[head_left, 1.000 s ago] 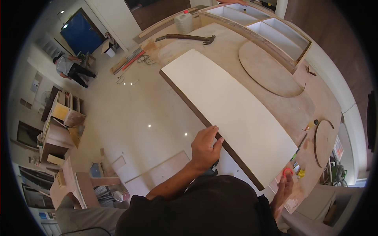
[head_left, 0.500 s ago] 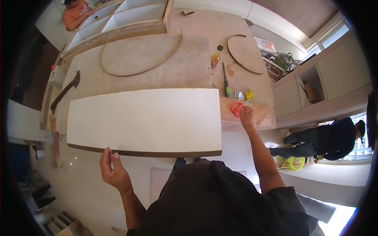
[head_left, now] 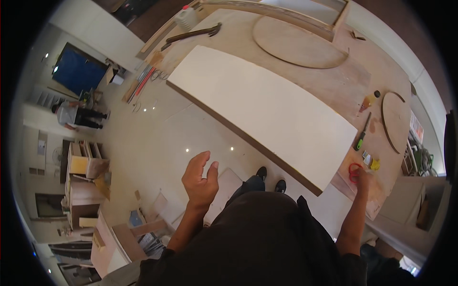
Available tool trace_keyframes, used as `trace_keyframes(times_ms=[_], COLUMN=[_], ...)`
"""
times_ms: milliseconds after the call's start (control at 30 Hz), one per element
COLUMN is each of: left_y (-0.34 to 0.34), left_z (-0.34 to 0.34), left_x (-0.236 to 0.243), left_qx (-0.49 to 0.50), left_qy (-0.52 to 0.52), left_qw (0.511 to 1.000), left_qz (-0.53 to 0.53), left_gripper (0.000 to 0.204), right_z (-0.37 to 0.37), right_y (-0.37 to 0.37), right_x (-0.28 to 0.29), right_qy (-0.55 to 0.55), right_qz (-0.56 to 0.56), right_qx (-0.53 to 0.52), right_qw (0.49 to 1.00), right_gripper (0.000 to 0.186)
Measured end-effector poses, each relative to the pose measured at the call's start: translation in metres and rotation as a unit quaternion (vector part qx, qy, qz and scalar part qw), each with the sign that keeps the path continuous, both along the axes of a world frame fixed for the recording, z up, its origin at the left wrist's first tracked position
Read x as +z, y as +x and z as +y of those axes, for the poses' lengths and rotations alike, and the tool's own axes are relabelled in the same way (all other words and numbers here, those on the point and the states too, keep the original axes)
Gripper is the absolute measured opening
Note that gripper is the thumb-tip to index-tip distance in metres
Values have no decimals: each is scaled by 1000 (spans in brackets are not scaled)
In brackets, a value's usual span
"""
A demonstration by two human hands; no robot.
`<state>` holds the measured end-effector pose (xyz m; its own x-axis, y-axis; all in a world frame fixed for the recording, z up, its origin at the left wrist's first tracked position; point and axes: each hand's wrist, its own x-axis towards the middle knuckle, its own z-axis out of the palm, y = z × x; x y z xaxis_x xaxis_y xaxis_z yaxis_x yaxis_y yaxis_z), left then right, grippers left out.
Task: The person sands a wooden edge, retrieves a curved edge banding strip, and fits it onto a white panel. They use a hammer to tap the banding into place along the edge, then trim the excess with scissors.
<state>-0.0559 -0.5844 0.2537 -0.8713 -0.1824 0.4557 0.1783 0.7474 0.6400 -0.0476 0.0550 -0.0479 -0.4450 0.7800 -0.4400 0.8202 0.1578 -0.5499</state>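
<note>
A long white board (head_left: 267,114) with a brown edge lies on the plywood worktop (head_left: 329,78), its front edge jutting out over the floor. My left hand (head_left: 200,183) hangs in the air, off the board's near edge, thumb and fingers apart with nothing between them. To the right of the board, my right hand (head_left: 364,179) is at the red-handled scissors (head_left: 353,170), its fingers bunched over one handle loop. The fingertips are partly hidden. Beside the scissors lie a crumpled yellow wrapper (head_left: 375,165) and a small pale packet (head_left: 366,157).
A green-handled tool (head_left: 360,143), a bottle (head_left: 369,101) and curved strips (head_left: 384,119) lie farther back. A hammer (head_left: 195,34) and white jug (head_left: 186,19) are at the far left. A person (head_left: 78,114) stands across the room; cabinets and wood pieces (head_left: 90,186) line the left.
My view has swung left, so the board and worktop appear turned and shifted right. The left hand is now away from the board's edge. The right hand stays by the scissors.
</note>
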Motion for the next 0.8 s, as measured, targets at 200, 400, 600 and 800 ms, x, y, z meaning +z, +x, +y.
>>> trace_keyframes(times_ms=[200,400,600,800], left_y=[-10,-26,-58,-84], left_z=[-13,-37,-110,-165], left_x=[-23,-24,-13,-21], left_qx=[-39,-133,-277,-397], left_qy=[59,217,578,654], left_qw=[997,964,694,510], left_qz=[22,-71,-328,-392], left_gripper=[28,26,29,35], right_z=[29,-73,-267,-534], right_y=[74,122,76,-27], right_x=[27,176,295,318], right_qy=[-303,152,142,-239], right_qz=[309,393,522,482], right_qx=[-167,-185,4,391], right_qw=[886,888,841,747], right_gripper=[14,38,32,17])
